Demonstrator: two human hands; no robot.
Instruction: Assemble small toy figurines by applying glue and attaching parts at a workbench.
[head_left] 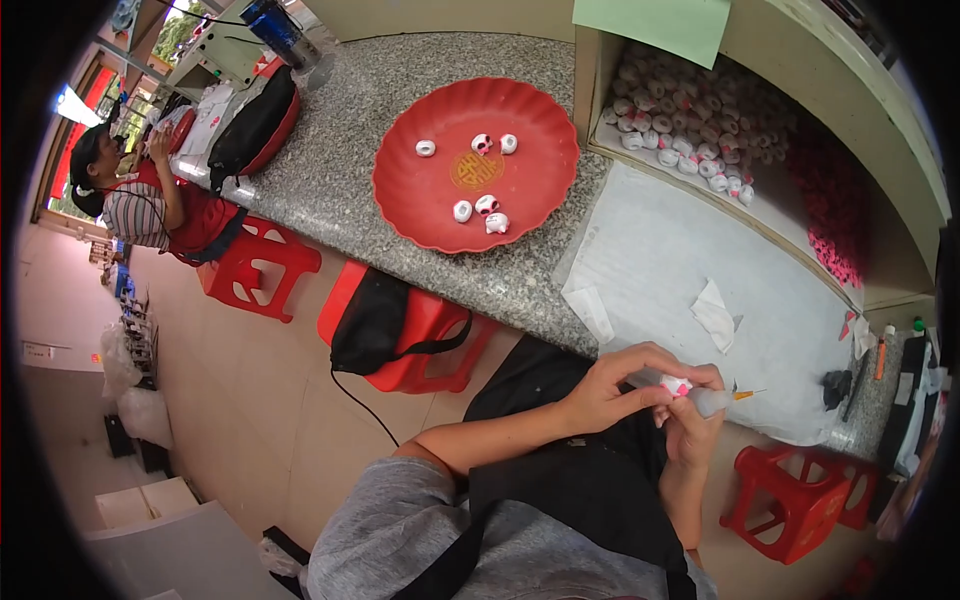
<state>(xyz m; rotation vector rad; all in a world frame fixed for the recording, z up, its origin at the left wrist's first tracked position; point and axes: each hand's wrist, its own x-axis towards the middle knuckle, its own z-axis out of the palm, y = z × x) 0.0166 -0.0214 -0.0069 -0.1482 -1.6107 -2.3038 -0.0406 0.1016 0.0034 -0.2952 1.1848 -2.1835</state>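
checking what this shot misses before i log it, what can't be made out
Head view:
- Small white-and-pink rounded piece: partly covered by the left hand and right hand.
- Translucent plastic bottle with a yellow tip: partly covered by the right hand.
- Heaped round white pieces: the rear ones blur in shadow.
- Pale green rectangular sheet: cut off by the upper edge.
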